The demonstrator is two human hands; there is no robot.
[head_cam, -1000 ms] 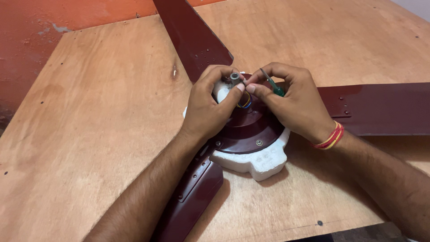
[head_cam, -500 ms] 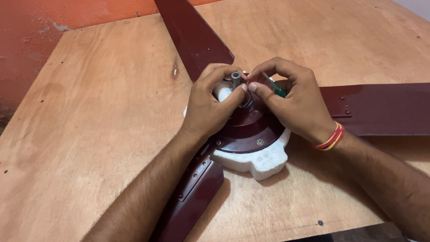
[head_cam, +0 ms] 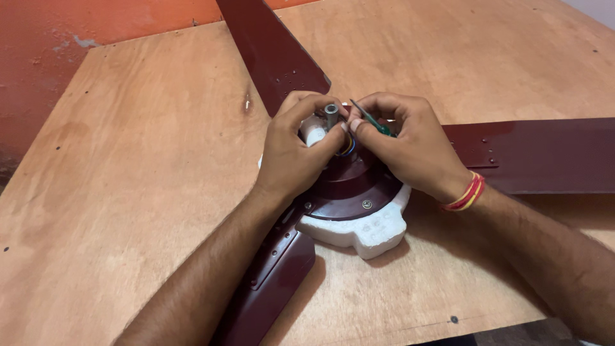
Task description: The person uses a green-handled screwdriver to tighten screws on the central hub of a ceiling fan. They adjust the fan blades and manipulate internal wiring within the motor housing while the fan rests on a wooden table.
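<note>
Plywood table (head_cam: 141,192) beside an orange wall (head_cam: 96,19); left hand (head_cam: 291,157) pinches the fan's shaft (head_cam: 331,116), right hand (head_cam: 410,147) at three o'clock grasps a green screwdriver (head_cam: 375,123).

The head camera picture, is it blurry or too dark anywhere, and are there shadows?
Head view: sharp and evenly lit, no glare. Soft shadows lie on the wooden board beside the white foam block and under both forearms. The left hand and right hand hide part of the maroon fan hub; the blades run out of frame.

A makeshift repair workshop: a bare plywood bench (head_cam: 147,166) against a scuffed orange wall (head_cam: 77,25), ceiling fan (head_cam: 359,186) dismantled.
</note>
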